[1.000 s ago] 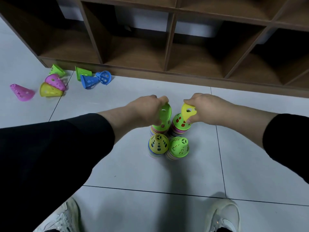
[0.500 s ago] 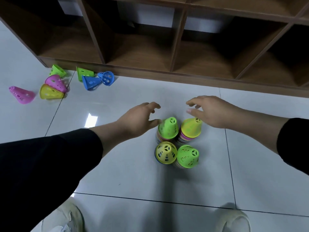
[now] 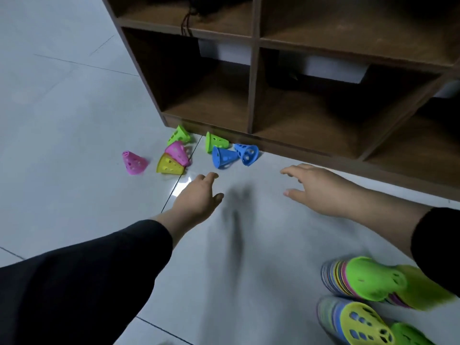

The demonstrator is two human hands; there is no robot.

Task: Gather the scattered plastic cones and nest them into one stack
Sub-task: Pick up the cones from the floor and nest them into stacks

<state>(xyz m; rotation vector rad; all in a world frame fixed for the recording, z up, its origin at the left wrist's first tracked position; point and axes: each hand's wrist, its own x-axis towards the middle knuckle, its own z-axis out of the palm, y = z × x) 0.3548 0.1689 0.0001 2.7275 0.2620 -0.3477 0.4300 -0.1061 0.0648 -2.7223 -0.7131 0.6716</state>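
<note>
I reach both empty hands, left [image 3: 199,195] and right [image 3: 316,188], fingers spread, toward seven loose cones [image 3: 224,157] lying beside the shelf [image 3: 251,80]; the stacks [image 3: 368,280] sit near my right elbow, where a careless sleeve could topple them.

Dim, cool light — you've got glare on the floor [image 3: 183,185], motion-blurred hands' shadow [image 3: 236,220], soft smeared stacks [image 3: 368,282], wide-angle bend at the edges.

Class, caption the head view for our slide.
Both open hands reach toward seven loose cones by the shelf.
</note>
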